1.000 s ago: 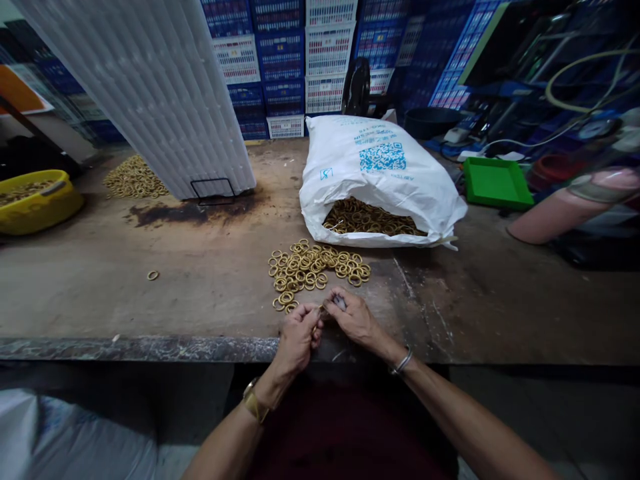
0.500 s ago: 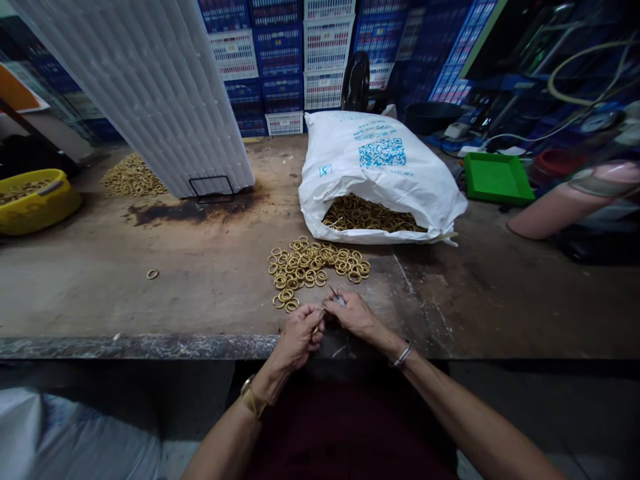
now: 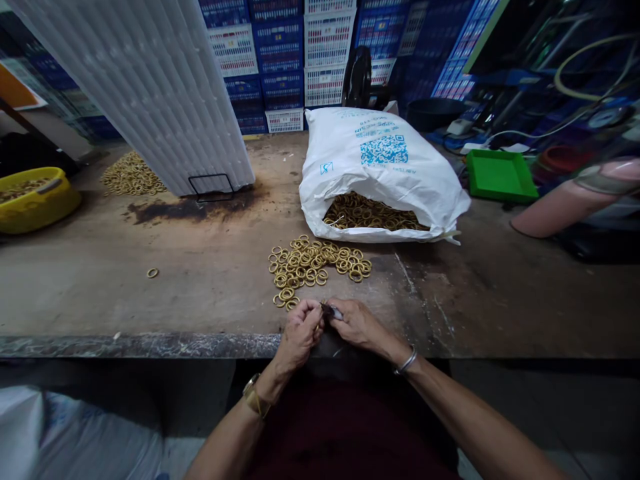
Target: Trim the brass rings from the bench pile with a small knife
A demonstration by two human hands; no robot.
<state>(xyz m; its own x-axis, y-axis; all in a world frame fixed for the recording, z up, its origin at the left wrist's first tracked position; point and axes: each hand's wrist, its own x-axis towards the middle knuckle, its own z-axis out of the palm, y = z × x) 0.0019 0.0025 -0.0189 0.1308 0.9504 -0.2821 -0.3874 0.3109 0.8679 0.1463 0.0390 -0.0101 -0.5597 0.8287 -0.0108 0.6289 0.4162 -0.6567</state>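
My left hand (image 3: pixel 301 333) is closed near the table's front edge, pinching a brass-coloured ring (image 3: pixel 317 327) that its fingers mostly hide. Against those fingertips rests the dark, pointed end of a small knife (image 3: pixel 336 311). My right hand (image 3: pixel 359 325) is wrapped round the knife's pale grey handle. Just beyond both hands lies a loose pile of brass-coloured rings (image 3: pixel 311 265). Behind the pile, a white woven sack (image 3: pixel 345 147) lies on its side, its mouth facing me and full of similar rings.
One single ring (image 3: pixel 153 273) lies to the left on the wooden table (image 3: pixel 210 287). Further back are a yellow basin (image 3: pixel 40 207), a ring heap (image 3: pixel 131 175) and a tall white corrugated panel (image 3: pixel 165 87). A green tray (image 3: pixel 500 177) and a pink cylinder (image 3: pixel 565 207) stand right.
The knife has turned in my right hand, its tip swinging from pointing away at the pile to the left, against my left fingertips. The pile and sack look unchanged.
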